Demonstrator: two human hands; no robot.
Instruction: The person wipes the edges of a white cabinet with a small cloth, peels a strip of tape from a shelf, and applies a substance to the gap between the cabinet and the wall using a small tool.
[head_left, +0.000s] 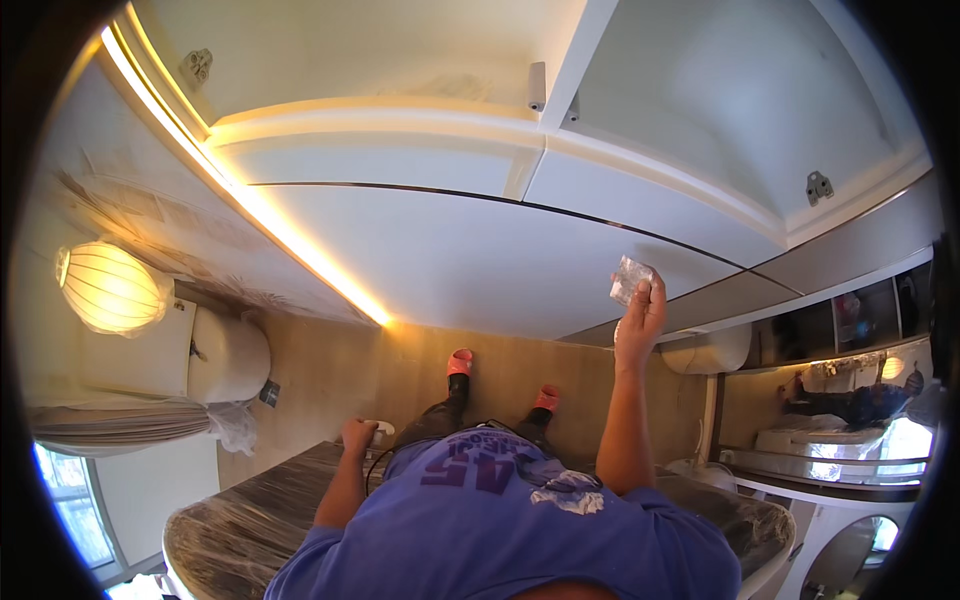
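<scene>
Right hand (643,305) gripping crumpled silvery packet (629,280); white panel (440,245) just beyond it, contact unclear. Left hand (358,434) curled, small white item (384,428) beside it, grip unclear. Panel shows no visible line between finished and remaining parts.

"What does the right hand (646,303) hold?"
"A shiny piece (629,279), raised near the white panel (450,240)."
"And the left hand (357,435)?"
"Low, by a white item (384,428) (I can't tell if it's gripped), near the plastic-wrapped surface (240,520). A lantern (113,287) glows far left."
</scene>
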